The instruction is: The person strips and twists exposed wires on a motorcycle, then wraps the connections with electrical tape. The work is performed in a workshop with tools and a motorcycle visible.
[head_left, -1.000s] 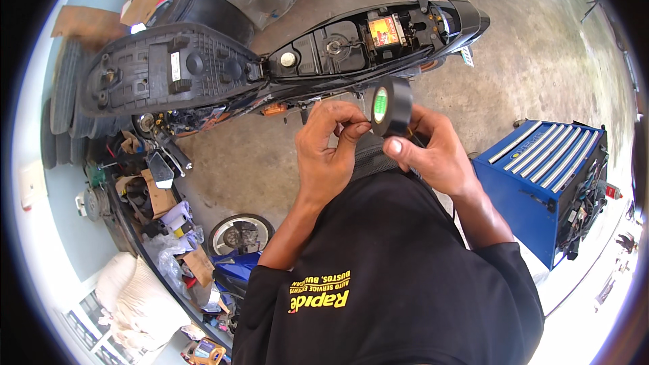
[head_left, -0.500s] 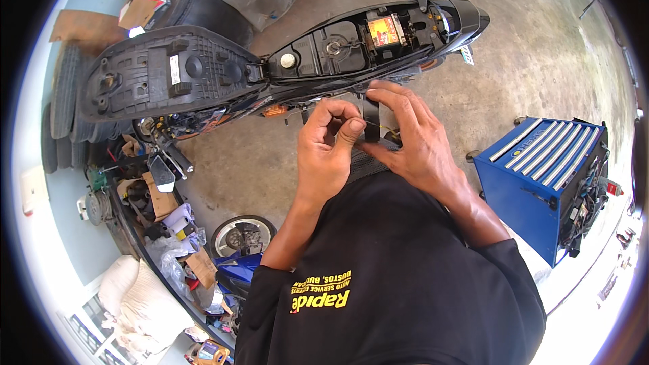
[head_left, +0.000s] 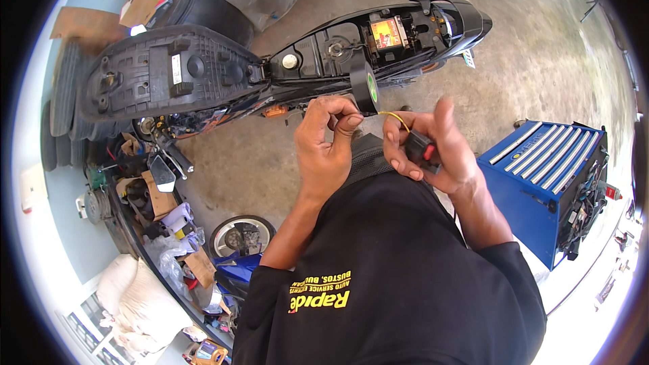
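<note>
My left hand (head_left: 323, 145) is closed, thumb and forefinger pinched on one end of a thin yellow wire (head_left: 396, 116). A roll of black tape (head_left: 363, 89) with a green-marked core hangs at those fingertips, seemingly by its loose strip; the exact join is too small to tell. The wire runs across to my right hand (head_left: 449, 152), whose fingers curl round a small black part with a red piece (head_left: 422, 146). The right thumb is raised off it. Both hands are in front of my dark shirt, on the near side of the motorcycle (head_left: 314, 51).
The motorcycle's seat (head_left: 172, 74) is tipped up to the left, and a battery (head_left: 388, 32) shows in its open bay. To the right stands a blue tool cabinet (head_left: 517, 199). Boxes and parts fill a bench (head_left: 162, 196) at the left, near a wheel (head_left: 242, 236).
My right hand has left the tape roll and moved right and down, now showing the black part with the wire stretched between my hands. The left hand has barely moved.
</note>
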Tool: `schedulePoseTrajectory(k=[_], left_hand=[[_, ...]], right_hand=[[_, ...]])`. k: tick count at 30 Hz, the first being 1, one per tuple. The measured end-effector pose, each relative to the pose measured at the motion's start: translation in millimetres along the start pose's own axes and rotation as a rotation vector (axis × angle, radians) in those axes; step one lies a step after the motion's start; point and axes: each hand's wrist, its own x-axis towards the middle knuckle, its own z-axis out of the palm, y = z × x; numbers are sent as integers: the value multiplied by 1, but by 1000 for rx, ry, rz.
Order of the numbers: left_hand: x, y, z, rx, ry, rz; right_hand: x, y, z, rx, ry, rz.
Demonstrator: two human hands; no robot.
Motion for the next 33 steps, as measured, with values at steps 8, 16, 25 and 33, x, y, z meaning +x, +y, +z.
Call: schedulePoseTrajectory(k=[8,16,25,33], left_hand=[[2,7,-7,-162,-153,-221],[-2,11,-1,-261,-113,-294],[9,26,7,173,-121,89],[-7,22,-1,145,-121,128]], right_hand=[[8,1,38,-1505,594,-502],[7,8,37,-1622,485,-487],[-4,2,-2,85,-135,99],[-13,25,11,-938,655,-365]])
